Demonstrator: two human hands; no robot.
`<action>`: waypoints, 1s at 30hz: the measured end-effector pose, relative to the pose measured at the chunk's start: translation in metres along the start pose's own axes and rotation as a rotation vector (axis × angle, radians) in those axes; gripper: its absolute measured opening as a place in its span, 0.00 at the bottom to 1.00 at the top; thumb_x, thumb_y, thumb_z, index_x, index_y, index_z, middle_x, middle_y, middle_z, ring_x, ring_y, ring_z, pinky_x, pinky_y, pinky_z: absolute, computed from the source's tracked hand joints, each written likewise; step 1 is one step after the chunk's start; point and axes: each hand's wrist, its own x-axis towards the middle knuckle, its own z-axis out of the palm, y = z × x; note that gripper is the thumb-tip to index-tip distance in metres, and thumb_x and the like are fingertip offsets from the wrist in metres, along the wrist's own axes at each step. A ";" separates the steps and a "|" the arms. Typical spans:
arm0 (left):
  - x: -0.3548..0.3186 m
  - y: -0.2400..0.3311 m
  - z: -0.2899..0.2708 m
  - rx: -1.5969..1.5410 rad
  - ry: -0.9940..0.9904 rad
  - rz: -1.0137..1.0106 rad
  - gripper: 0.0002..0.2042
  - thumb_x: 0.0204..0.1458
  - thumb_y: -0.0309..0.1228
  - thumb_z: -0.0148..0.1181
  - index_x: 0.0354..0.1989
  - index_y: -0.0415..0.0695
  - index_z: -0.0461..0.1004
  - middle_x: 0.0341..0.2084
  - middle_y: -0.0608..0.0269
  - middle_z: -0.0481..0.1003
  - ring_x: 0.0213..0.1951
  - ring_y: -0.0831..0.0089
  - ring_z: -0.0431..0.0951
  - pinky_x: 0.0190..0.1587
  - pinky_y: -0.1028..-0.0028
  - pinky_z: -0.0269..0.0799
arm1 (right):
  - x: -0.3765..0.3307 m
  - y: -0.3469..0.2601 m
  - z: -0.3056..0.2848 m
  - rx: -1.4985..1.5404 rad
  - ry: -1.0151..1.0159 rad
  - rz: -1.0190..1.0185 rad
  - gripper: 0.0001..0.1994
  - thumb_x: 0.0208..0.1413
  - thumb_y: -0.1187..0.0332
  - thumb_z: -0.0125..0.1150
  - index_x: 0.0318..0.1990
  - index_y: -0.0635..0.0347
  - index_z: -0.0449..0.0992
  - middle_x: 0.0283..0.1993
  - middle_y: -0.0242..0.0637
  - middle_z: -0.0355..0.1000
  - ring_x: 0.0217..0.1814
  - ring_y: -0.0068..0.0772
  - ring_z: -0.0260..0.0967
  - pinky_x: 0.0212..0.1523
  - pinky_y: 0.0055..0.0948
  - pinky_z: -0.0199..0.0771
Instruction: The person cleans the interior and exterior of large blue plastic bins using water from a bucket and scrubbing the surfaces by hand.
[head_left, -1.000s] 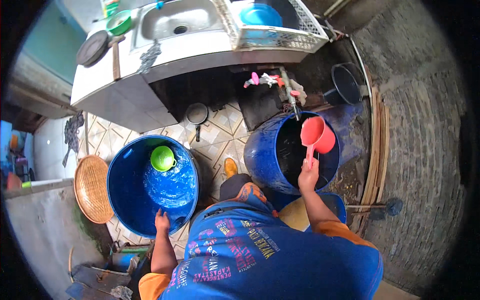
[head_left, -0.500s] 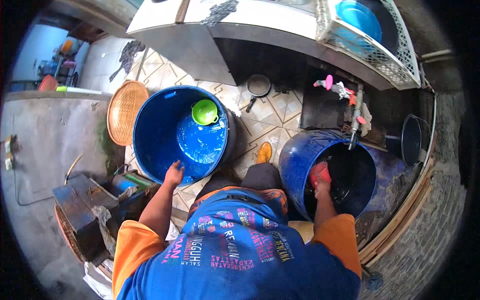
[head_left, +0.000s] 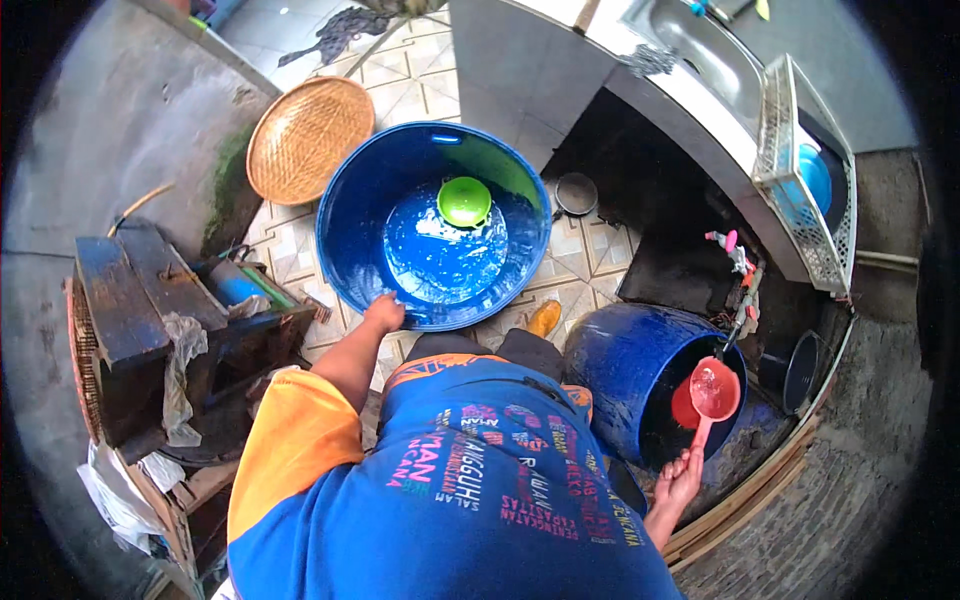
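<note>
Red plastic dipper (head_left: 712,390), brimming with water, is held by its handle in the right hand (head_left: 680,478) above the blue barrel (head_left: 640,380). Left hand (head_left: 385,312) grips the blue tub (head_left: 432,225) rim, steadying it. Scooping looks done; pouring needs a level carry leftward.

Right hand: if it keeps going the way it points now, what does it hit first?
The right hand grips the handle of a red dipper and points along it, up over the dark blue barrel. Straight on, it would likely meet the tap and hose beyond; depth is unclear.
</note>
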 end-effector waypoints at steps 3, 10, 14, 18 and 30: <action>0.020 -0.021 0.005 -0.083 -0.004 0.014 0.28 0.54 0.44 0.45 0.63 0.46 0.58 0.63 0.52 0.58 0.64 0.55 0.57 0.63 0.50 0.51 | -0.050 -0.023 0.054 -0.193 -0.056 -0.042 0.15 0.61 0.66 0.53 0.54 0.58 0.66 0.25 0.24 0.64 0.14 0.08 0.49 0.11 0.12 0.49; 0.053 -0.033 -0.035 -0.198 0.070 0.052 0.28 0.52 0.43 0.46 0.61 0.43 0.61 0.59 0.49 0.63 0.59 0.50 0.62 0.62 0.52 0.54 | -0.084 0.016 0.198 -0.448 -0.466 0.021 0.19 0.57 0.65 0.58 0.53 0.65 0.67 0.24 0.22 0.61 0.16 0.08 0.49 0.15 0.09 0.48; 0.070 -0.042 -0.061 -0.422 0.159 0.023 0.29 0.54 0.43 0.45 0.62 0.39 0.58 0.58 0.45 0.63 0.60 0.51 0.63 0.62 0.66 0.56 | -0.095 0.065 0.301 -0.803 -0.739 0.107 0.17 0.54 0.66 0.60 0.49 0.63 0.73 0.27 0.23 0.67 0.21 0.10 0.58 0.20 0.11 0.54; 0.081 -0.004 -0.046 -0.570 0.178 0.070 0.27 0.56 0.43 0.44 0.62 0.40 0.60 0.58 0.45 0.63 0.60 0.55 0.63 0.62 0.67 0.56 | -0.098 0.094 0.361 -1.133 -1.019 -0.123 0.15 0.54 0.65 0.60 0.47 0.64 0.75 0.32 0.30 0.74 0.30 0.20 0.68 0.32 0.22 0.66; 0.013 0.034 0.027 -0.981 -0.057 0.182 0.20 0.58 0.39 0.45 0.54 0.41 0.70 0.50 0.53 0.73 0.51 0.62 0.71 0.55 0.66 0.62 | -0.114 0.100 0.375 -1.528 -1.167 -0.418 0.14 0.52 0.66 0.59 0.46 0.59 0.75 0.31 0.53 0.72 0.34 0.49 0.75 0.35 0.36 0.72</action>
